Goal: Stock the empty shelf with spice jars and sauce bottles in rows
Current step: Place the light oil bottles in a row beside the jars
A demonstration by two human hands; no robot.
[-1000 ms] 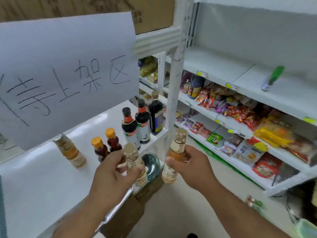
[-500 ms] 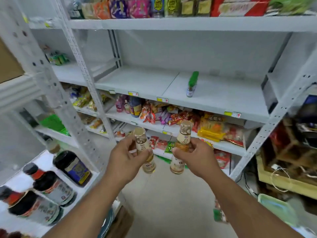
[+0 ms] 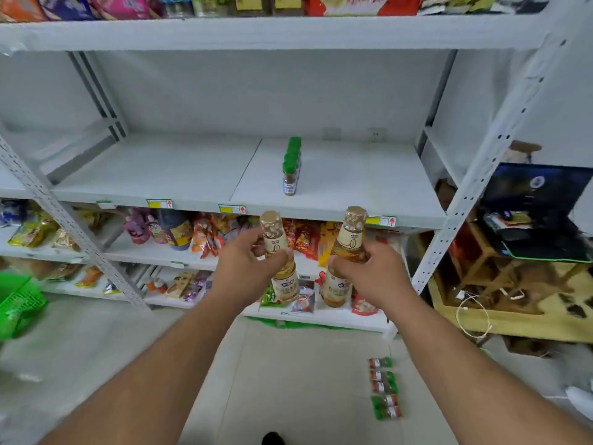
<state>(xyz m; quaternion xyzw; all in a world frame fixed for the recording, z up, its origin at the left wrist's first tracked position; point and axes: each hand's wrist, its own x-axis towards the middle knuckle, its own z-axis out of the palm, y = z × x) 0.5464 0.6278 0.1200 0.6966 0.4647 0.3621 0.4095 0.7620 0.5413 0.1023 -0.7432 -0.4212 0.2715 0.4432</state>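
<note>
Fingers [image 3: 256,244] of the left hand [image 3: 245,271] curl round the neck of one pale bottle [image 3: 282,268], thumb across its front; the right hand [image 3: 369,273] pinches the neck of a second bottle [image 3: 345,261] the same way. Both bottles stand upright, gold caps up, side by side but apart, held in the air just below the front edge of the white shelf [image 3: 160,168]. On that shelf a single row of green-capped jars [image 3: 291,167] runs front to back near the middle. Snack packets [image 3: 205,236] fill the shelf beneath. On the floor [image 3: 305,380] lies a strip of green sachets [image 3: 385,388], and a green basket [image 3: 19,303] sits at the left.
</note>
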